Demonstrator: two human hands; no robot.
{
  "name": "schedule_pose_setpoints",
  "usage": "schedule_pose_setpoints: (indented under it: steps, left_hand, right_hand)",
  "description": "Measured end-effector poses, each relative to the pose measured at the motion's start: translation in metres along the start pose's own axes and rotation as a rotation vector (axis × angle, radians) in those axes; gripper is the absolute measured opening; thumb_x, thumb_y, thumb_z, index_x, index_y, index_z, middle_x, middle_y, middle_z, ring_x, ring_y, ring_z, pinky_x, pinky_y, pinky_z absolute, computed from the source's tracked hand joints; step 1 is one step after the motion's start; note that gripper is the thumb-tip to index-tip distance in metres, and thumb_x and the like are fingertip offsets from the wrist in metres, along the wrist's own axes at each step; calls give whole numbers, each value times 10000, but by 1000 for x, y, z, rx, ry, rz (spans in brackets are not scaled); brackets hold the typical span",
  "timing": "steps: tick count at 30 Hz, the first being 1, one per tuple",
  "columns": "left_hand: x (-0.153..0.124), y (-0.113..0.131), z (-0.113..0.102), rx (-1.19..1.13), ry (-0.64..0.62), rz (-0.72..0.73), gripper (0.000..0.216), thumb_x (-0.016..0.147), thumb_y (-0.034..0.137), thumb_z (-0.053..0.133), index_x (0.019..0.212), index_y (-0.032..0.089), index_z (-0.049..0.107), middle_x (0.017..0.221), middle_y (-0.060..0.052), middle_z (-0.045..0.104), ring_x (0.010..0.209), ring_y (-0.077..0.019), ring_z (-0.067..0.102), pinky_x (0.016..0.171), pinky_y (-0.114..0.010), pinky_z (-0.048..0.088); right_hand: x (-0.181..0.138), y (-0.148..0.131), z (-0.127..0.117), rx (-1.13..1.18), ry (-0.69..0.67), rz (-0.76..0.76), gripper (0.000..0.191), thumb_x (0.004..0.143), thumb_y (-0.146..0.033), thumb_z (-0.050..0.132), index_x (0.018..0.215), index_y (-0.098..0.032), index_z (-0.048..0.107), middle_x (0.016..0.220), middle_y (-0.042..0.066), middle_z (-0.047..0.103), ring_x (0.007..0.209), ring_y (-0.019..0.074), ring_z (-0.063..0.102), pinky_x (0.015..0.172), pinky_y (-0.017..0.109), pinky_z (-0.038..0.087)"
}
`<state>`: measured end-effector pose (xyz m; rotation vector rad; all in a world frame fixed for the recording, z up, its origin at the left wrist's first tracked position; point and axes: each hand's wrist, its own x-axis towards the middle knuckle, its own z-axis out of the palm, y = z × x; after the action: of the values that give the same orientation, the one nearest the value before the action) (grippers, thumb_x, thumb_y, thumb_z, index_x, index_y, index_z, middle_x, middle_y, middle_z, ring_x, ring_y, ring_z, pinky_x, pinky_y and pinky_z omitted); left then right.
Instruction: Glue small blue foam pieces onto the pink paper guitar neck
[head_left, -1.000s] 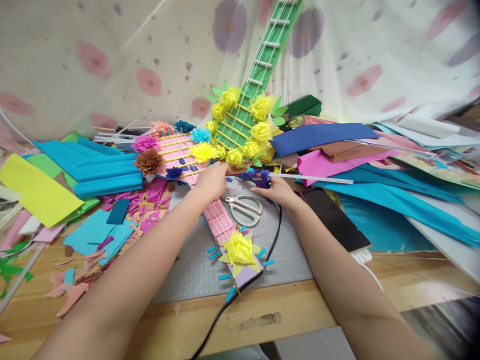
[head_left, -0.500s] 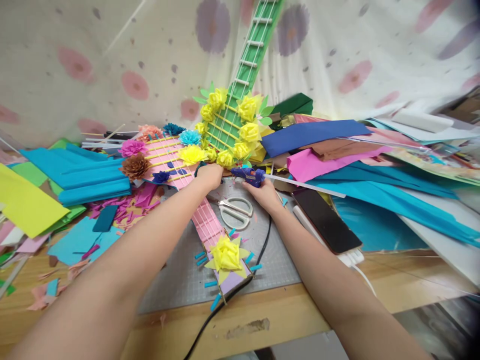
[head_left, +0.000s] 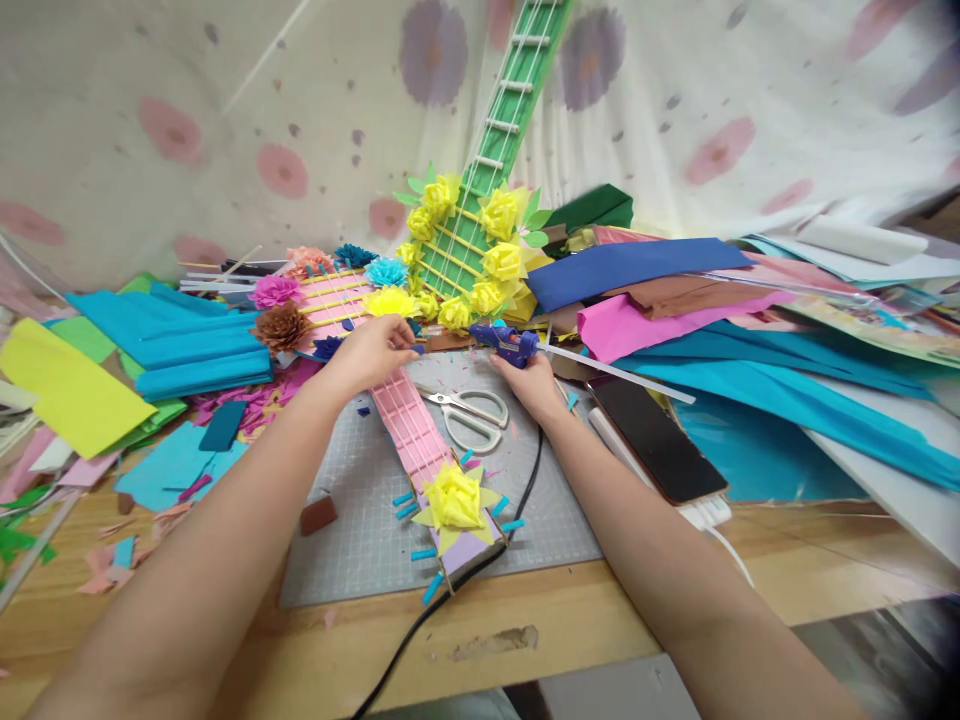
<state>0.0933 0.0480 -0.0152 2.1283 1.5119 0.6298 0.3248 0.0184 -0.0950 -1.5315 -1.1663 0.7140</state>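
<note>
My right hand (head_left: 534, 385) is wrapped round the grip of a purple-blue hot glue gun (head_left: 504, 345). A long white glue stick (head_left: 622, 372) sticks out of its back, and its nozzle points left. My left hand (head_left: 373, 352) is over the pink paper guitar (head_left: 409, 425), fingers curled together. A small dark blue bit shows by its fingertips, but I cannot make out what it is. Paper flowers decorate the guitar's body, and a yellow paper rose (head_left: 454, 497) sits on its head. White-handled scissors (head_left: 476, 418) lie between my arms.
A green paper guitar (head_left: 517, 105) with yellow roses leans against the curtain. Folded blue crepe paper (head_left: 199, 345) and scraps lie left. A phone (head_left: 656, 437) and stacked coloured paper (head_left: 787, 375) are right. A black cord (head_left: 405, 655) crosses the cutting mat (head_left: 330, 565).
My left hand has moved left, from beside the nozzle to above the pink guitar. The glue gun stays nearly in place in my right hand. The view has shifted slightly.
</note>
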Motion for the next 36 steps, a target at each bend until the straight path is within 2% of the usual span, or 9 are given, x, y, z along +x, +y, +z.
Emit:
schedule_pose_setpoints:
  steps: [3,6,9,14,20,28,36]
  left_hand:
    - [-27,-16,-16,-163,83,-84,246,599,284,673,793,169,576,704,1,636,668,-150,600,613,-253,451]
    - [-42,-27,-23,-205,114,-202,244,562,301,704,727,174,576,638,5,647,601,-149,594,567,-250,426]
    - [-45,-34,-22,-253,113,-279,220,547,316,714,651,173,583,606,-7,654,539,-140,576,523,-245,400]
    - [-41,-41,-16,-344,101,-271,229,562,366,700,630,177,590,628,-22,675,507,-138,568,523,-257,416]
    - [-39,-49,-13,-100,158,-178,210,669,394,622,729,194,636,715,-25,692,631,-166,604,587,-265,435]
    - [-40,-42,-16,84,155,-133,228,747,389,565,847,217,674,840,-33,707,755,-192,620,656,-276,437]
    - [-46,-26,-17,253,144,-170,247,788,412,512,820,236,683,815,-23,708,715,-201,609,571,-279,370]
  right_hand:
    - [-3,-2,1,-9,-10,-8,445,585,-465,661,852,-109,670,825,92,702,787,242,624,731,352,468]
    - [-3,-4,2,-5,-7,-13,449,573,-455,664,863,-113,667,830,82,701,782,235,618,740,350,463]
    - [-2,-3,2,-35,-6,-9,440,572,-446,664,859,-112,668,818,81,695,771,232,614,735,351,462]
    - [0,2,2,-88,-16,-16,427,579,-466,659,810,-107,663,770,85,686,732,225,605,715,353,465]
    - [0,5,3,-97,-4,-20,439,578,-488,659,822,-123,664,777,76,689,741,222,600,731,360,464]
    - [-2,2,2,-123,-10,-17,510,580,-517,643,871,-99,674,787,83,679,751,228,598,710,351,459]
    - [-3,0,2,-85,-14,-25,470,573,-491,650,846,-108,670,791,79,688,746,218,597,726,347,454]
